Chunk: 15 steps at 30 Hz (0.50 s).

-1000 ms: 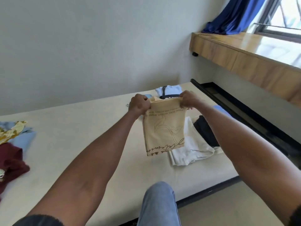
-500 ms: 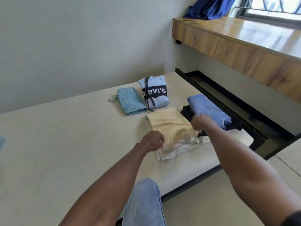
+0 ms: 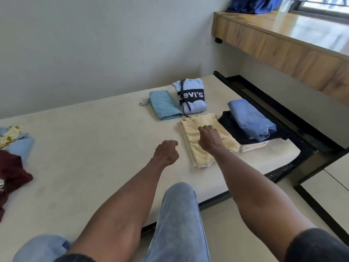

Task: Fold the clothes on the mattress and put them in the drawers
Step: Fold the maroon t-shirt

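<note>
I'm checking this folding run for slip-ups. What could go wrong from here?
The folded blue denim garment and black garment lie close to the cream mattress edge, so a nudge might tip them off. The right hand pressing the folded cream printed shirt could shift its folds when it lifts.

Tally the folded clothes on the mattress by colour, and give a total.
Cream or yellow: 2, the printed cream top under the right hand and a pale piece under the black one.
Light blue: 2.
Teal zigzag: 1.
Black: 1.
Total: 6.
</note>
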Tool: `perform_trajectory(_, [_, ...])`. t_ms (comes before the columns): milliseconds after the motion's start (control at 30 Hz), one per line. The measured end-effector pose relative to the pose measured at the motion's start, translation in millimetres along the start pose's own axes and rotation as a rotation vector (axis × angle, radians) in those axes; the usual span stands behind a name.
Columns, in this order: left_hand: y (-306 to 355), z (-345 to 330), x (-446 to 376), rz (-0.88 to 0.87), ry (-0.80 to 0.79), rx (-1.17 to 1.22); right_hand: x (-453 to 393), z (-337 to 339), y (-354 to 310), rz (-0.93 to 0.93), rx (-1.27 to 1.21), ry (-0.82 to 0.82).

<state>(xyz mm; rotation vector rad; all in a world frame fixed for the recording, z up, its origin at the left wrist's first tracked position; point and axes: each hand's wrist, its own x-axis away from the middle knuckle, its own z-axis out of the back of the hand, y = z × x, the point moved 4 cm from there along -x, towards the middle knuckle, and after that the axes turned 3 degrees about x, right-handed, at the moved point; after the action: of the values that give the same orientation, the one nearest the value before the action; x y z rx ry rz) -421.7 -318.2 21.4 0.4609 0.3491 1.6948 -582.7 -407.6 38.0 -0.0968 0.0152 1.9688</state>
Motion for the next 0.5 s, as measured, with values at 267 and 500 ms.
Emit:
perform_trajectory(267, [-157.6, 87.1, 61.4, 0.211, 0.332, -0.055, -4.7, -12.3, -186.1, 0.246, -0.154, 0.045])
perform_trajectory(500, [-358.7, 150.4, 162.2, 0.578, 0.514, -0.035, 1.3, -46.4, -393.3, 0.483, -0.233, -0.044])
